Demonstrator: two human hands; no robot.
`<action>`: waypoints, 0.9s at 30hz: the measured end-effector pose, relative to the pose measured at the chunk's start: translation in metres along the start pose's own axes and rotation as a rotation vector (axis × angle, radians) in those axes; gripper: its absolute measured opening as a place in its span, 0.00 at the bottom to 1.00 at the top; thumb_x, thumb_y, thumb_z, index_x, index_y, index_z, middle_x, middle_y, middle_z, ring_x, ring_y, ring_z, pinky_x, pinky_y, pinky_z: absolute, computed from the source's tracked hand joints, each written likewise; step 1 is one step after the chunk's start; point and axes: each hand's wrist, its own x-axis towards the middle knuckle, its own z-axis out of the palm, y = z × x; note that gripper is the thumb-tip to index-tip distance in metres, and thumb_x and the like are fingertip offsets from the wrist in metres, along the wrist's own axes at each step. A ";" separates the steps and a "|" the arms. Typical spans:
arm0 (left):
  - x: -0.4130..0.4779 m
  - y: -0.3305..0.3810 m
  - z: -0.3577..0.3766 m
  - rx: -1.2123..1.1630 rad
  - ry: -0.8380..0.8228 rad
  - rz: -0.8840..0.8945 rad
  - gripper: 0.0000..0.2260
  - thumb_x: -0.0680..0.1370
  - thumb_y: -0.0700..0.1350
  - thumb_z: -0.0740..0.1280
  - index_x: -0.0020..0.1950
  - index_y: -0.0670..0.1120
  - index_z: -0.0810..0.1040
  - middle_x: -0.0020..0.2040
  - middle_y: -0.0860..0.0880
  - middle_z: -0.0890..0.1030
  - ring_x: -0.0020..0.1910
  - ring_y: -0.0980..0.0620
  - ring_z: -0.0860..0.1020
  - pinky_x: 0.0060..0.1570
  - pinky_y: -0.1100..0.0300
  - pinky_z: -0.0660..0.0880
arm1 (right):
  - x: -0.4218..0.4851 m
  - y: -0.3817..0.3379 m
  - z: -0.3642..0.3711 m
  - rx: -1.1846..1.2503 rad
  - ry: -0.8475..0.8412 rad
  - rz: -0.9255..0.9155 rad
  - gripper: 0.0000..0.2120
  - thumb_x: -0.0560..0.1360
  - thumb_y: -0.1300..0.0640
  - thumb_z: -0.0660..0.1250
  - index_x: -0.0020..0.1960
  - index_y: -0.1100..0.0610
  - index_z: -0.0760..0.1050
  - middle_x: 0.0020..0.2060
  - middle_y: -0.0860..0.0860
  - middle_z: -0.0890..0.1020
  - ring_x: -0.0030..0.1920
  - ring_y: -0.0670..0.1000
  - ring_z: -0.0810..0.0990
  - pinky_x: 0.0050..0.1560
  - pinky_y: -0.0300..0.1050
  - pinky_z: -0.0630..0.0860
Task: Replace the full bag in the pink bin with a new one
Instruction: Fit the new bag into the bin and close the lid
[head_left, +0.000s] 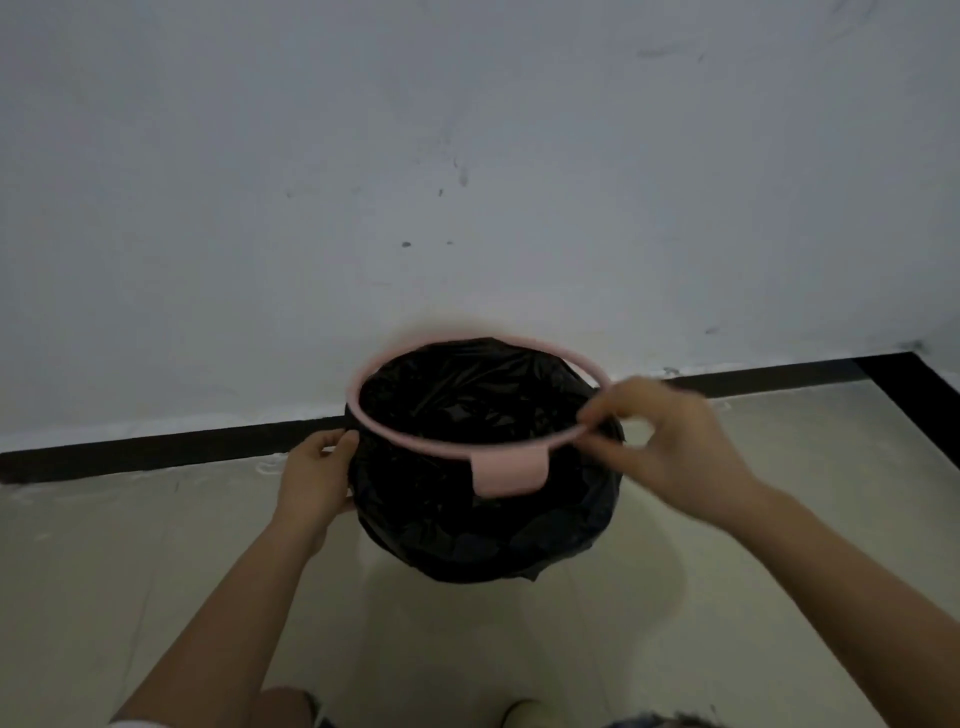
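Note:
The pink bin stands on the floor by the wall, its sides wrapped in a black bag (483, 525) that lines the inside and hangs over the outside. A pink ring (405, 358) with a pink tab (509, 475) at the front sits around the bin's mouth over the bag. My right hand (670, 431) pinches this ring at its right front between thumb and fingers. Against the bag-covered left side of the bin, my left hand (317, 480) is pressed with curled fingers. What the bag holds is too dark to make out.
A white scuffed wall (467, 182) rises right behind the bin, with a black skirting strip (171, 449) along its foot. The floor (156, 561) is pale tile. My knees and clothing edge show at the bottom of the view.

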 end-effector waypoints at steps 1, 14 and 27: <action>-0.001 -0.001 0.000 -0.003 0.003 0.006 0.13 0.80 0.46 0.62 0.60 0.39 0.75 0.48 0.43 0.80 0.43 0.45 0.78 0.33 0.57 0.75 | -0.015 0.007 0.008 -0.043 -0.071 -0.020 0.07 0.67 0.56 0.74 0.45 0.55 0.83 0.42 0.44 0.83 0.44 0.41 0.78 0.50 0.31 0.73; -0.020 -0.025 -0.002 0.045 -0.025 0.137 0.27 0.74 0.46 0.71 0.72 0.50 0.68 0.63 0.43 0.76 0.55 0.46 0.80 0.58 0.46 0.77 | -0.071 0.012 0.067 -0.236 -0.318 -0.034 0.21 0.73 0.36 0.59 0.59 0.44 0.79 0.53 0.39 0.82 0.58 0.41 0.72 0.58 0.44 0.60; -0.007 -0.016 0.005 -0.050 0.013 0.246 0.22 0.75 0.43 0.70 0.68 0.47 0.72 0.58 0.46 0.77 0.46 0.55 0.81 0.49 0.55 0.78 | -0.036 0.015 0.079 -0.234 -0.428 -0.020 0.22 0.71 0.38 0.58 0.54 0.47 0.82 0.47 0.42 0.85 0.50 0.46 0.81 0.57 0.37 0.60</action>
